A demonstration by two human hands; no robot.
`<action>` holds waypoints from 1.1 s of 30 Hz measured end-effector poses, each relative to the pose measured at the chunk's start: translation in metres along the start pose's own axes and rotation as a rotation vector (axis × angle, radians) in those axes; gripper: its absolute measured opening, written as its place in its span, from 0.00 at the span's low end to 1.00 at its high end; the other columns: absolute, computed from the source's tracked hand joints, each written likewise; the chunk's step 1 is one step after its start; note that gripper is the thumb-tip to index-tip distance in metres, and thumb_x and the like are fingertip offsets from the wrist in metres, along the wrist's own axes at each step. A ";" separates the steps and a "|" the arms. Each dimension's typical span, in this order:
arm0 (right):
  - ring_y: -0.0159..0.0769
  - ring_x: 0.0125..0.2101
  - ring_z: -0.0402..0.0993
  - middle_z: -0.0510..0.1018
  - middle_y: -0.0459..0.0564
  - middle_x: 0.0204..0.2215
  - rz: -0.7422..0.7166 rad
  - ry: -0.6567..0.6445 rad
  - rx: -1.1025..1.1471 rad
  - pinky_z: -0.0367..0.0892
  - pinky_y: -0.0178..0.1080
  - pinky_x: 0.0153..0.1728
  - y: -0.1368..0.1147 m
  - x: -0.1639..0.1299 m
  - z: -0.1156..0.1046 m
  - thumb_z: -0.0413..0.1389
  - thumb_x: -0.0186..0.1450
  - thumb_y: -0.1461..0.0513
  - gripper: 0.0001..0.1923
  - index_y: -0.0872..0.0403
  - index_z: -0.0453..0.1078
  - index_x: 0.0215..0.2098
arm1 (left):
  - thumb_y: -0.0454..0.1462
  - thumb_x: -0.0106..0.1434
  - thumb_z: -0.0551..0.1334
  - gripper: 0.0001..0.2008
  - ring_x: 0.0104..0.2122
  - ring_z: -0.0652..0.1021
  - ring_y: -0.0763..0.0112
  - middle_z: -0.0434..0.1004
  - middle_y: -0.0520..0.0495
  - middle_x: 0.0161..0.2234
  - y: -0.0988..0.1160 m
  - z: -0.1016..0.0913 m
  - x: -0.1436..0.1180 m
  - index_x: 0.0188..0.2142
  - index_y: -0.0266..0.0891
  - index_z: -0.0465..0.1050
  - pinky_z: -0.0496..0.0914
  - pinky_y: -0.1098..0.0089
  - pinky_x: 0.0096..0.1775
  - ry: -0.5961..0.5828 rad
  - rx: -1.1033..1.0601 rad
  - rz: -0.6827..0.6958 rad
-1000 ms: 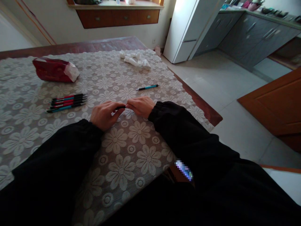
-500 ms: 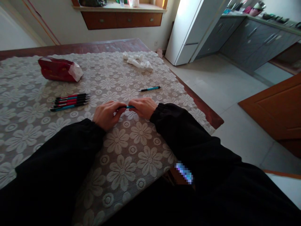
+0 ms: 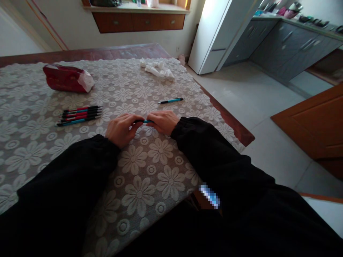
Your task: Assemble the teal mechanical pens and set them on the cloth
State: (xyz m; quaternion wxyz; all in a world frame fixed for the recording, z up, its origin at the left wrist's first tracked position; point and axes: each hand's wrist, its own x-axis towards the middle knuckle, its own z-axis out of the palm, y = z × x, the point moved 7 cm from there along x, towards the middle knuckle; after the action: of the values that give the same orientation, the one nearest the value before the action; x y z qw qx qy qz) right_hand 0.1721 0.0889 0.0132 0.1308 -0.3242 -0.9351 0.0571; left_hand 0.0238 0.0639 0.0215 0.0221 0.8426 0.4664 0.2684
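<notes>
Table (image 3: 227, 119) — lace cloth (image 3: 139, 185), pens (image 3: 80, 115)

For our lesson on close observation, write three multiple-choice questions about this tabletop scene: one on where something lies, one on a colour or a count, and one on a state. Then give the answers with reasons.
1. Where does the loose blue pen lie?
A. Beyond the hands, alone on the tablecloth
B. On top of the red packet
C. On the floor

2. What colour is the tissue packet?
A. Green
B. Red
C. Yellow

3. How is the short pen held?
A. Lying untouched
B. Pinched by one hand only
C. Gripped at both ends between the left hand and the right hand

Answers: 1 A, it lies by itself on the lace past the knuckles. 2 B, the wrapper is red with white tissue at its end. 3 C, fingers of both hands close on it, leaving only a blue middle section in view.
</notes>
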 end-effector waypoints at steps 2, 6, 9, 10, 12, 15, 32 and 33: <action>0.36 0.37 0.73 0.82 0.52 0.41 0.009 -0.006 0.007 0.50 0.38 0.34 0.001 0.000 0.001 0.47 0.78 0.54 0.18 0.55 0.74 0.45 | 0.44 0.73 0.59 0.13 0.37 0.81 0.63 0.84 0.46 0.39 0.001 0.001 0.000 0.47 0.44 0.81 0.73 0.64 0.42 -0.001 0.006 0.014; 0.35 0.34 0.72 0.82 0.52 0.40 0.049 -0.041 0.006 0.48 0.39 0.32 0.001 -0.001 0.002 0.45 0.79 0.53 0.19 0.55 0.74 0.45 | 0.45 0.73 0.60 0.13 0.36 0.81 0.63 0.83 0.46 0.38 0.003 0.001 -0.001 0.46 0.44 0.81 0.73 0.64 0.42 0.012 -0.002 0.040; 0.34 0.34 0.72 0.82 0.52 0.40 0.073 -0.043 0.000 0.47 0.39 0.32 0.001 -0.001 0.000 0.44 0.79 0.53 0.20 0.55 0.73 0.45 | 0.47 0.73 0.59 0.16 0.34 0.80 0.63 0.82 0.46 0.36 0.003 -0.001 0.000 0.47 0.42 0.81 0.72 0.64 0.39 0.017 -0.017 0.020; 0.34 0.34 0.72 0.82 0.52 0.40 0.077 -0.041 0.000 0.47 0.39 0.32 0.001 -0.001 -0.001 0.44 0.79 0.53 0.20 0.55 0.73 0.45 | 0.48 0.73 0.58 0.17 0.34 0.80 0.63 0.82 0.46 0.35 0.002 -0.001 0.000 0.47 0.42 0.81 0.72 0.64 0.38 0.011 -0.017 0.005; 0.35 0.34 0.72 0.82 0.52 0.40 0.081 -0.037 0.002 0.47 0.39 0.31 0.000 -0.001 -0.001 0.44 0.79 0.53 0.20 0.55 0.73 0.45 | 0.49 0.75 0.53 0.21 0.34 0.80 0.63 0.82 0.46 0.34 0.000 -0.001 0.001 0.45 0.42 0.81 0.71 0.64 0.37 -0.016 -0.001 -0.025; 0.34 0.33 0.71 0.82 0.52 0.39 0.078 -0.038 0.001 0.46 0.39 0.31 0.000 -0.001 -0.002 0.45 0.79 0.52 0.20 0.55 0.73 0.44 | 0.49 0.77 0.49 0.25 0.36 0.80 0.60 0.82 0.44 0.34 -0.003 0.002 0.001 0.38 0.42 0.81 0.71 0.64 0.37 -0.060 0.042 -0.036; 0.34 0.33 0.70 0.82 0.52 0.38 0.095 0.030 -0.038 0.47 0.39 0.32 0.003 0.000 -0.005 0.44 0.79 0.52 0.20 0.55 0.74 0.45 | 0.50 0.75 0.49 0.25 0.30 0.76 0.61 0.76 0.45 0.29 -0.016 0.001 0.001 0.35 0.42 0.80 0.63 0.63 0.33 -0.086 0.136 -0.241; 0.34 0.32 0.70 0.82 0.51 0.38 0.096 0.030 -0.035 0.46 0.39 0.32 0.003 0.000 -0.004 0.44 0.79 0.52 0.20 0.55 0.74 0.44 | 0.50 0.74 0.50 0.24 0.31 0.76 0.60 0.76 0.45 0.29 -0.015 0.001 0.002 0.36 0.42 0.80 0.63 0.63 0.33 -0.091 0.132 -0.218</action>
State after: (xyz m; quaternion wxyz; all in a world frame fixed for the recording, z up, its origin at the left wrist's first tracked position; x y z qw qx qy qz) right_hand 0.1757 0.0915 0.0165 0.1361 -0.3716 -0.9174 0.0424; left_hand 0.0134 0.0744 0.0166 0.0169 0.7978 0.5704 0.1946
